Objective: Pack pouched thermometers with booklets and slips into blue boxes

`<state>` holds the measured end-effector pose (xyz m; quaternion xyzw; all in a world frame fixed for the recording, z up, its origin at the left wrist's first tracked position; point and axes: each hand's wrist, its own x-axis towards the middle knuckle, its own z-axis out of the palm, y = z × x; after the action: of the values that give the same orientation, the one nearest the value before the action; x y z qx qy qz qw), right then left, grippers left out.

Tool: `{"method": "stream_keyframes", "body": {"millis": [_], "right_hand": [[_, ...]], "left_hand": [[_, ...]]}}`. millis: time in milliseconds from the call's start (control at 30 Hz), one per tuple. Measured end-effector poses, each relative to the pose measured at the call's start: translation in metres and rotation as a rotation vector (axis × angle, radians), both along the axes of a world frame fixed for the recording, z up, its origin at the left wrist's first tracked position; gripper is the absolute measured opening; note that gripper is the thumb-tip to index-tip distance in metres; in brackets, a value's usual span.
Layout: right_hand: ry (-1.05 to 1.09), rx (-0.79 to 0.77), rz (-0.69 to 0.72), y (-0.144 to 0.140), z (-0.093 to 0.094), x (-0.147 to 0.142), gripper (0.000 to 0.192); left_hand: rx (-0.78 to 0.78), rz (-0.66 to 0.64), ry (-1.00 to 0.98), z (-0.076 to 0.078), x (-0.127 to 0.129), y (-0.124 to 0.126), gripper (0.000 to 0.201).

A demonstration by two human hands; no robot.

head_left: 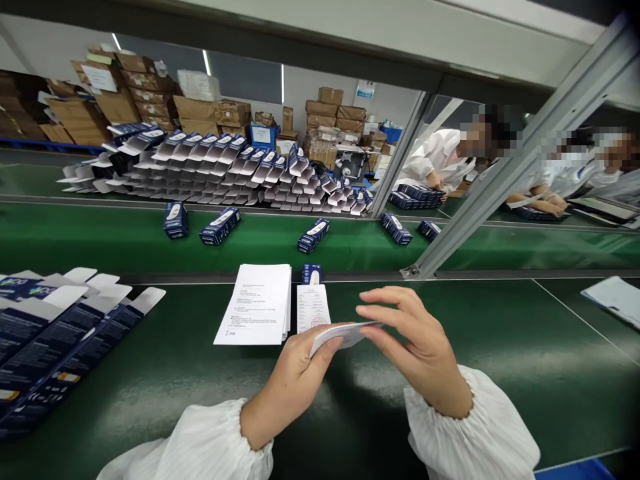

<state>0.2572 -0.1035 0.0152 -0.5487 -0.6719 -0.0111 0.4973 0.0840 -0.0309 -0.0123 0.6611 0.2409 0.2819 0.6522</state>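
Both my hands hold one folded white paper leaflet (345, 332) just above the dark green table (200, 393). My left hand (293, 377) grips its near left end from below. My right hand (417, 340) pinches its right end between thumb and fingers. Just beyond them lie a stack of printed white sheets (257, 303), a smaller card (313, 308) with a red stamp, and a small blue box (311, 273) behind the card.
Flat dark blue cartons (55, 333) lie fanned at the left. Closed blue boxes (220, 225) ride on the green conveyor belt (100, 240). Rows of open cartons (225, 167) stand beyond. A slanted metal post (500, 173) rises right; people in white sit behind it. Paper (615, 300) lies far right.
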Motion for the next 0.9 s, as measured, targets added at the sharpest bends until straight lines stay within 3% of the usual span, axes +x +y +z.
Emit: {"method": "stream_keyframes", "body": {"millis": [100, 200, 533, 733, 900], "right_hand": [[-0.162, 0.024, 0.08, 0.004, 0.016, 0.001, 0.026], [-0.22, 0.062, 0.058, 0.008, 0.023, 0.001, 0.028], [-0.304, 0.118, 0.064, 0.014, 0.022, 0.007, 0.039], [-0.258, 0.174, 0.08, 0.014, 0.022, 0.005, 0.029], [-0.264, 0.131, 0.057, 0.016, 0.023, 0.004, 0.032]], "left_hand": [[0.11, -0.026, 0.02, 0.007, 0.004, 0.006, 0.032], [0.111, -0.021, 0.003, 0.01, 0.008, 0.009, 0.033], [0.016, -0.058, -0.037, 0.016, 0.004, 0.012, 0.033], [-0.053, -0.085, -0.071, 0.016, 0.004, 0.01, 0.033], [-0.015, -0.057, -0.05, 0.013, 0.003, 0.01, 0.032]]}}
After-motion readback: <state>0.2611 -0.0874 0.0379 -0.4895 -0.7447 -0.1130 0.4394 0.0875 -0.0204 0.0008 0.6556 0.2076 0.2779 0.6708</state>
